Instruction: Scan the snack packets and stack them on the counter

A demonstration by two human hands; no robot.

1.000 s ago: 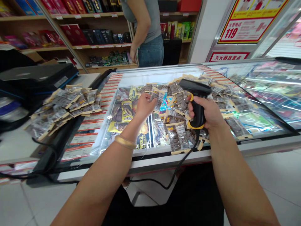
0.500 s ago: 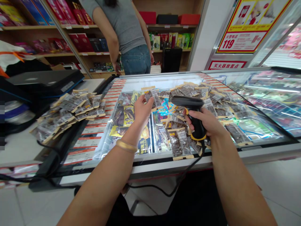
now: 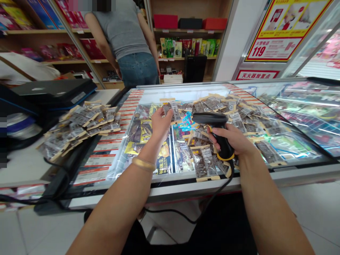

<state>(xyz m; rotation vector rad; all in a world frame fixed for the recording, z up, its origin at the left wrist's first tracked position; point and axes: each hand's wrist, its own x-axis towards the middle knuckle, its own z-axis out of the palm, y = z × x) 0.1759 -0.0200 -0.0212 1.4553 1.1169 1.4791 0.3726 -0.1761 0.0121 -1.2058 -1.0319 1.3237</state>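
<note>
scanner (image 3: 209,118) was held above the glass-topped case (image 3: 186,190), at three o'clock from the left hand (image 3: 160,124). its handle (image 3: 225,145) was wrapped by the right hand (image 3: 236,140); it was judged light, stiff and smooth, best gripped there. at one o'clock from the left hand, a small packet (image 3: 166,107) appeared pinched between thumb and fingers. limp, slippery film was expected, so its tan end strip (image 3: 167,100) was judged the surer hold.

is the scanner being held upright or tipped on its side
Upright: the scanner is in the right hand, head on top, cable leaving the bottom.
</note>
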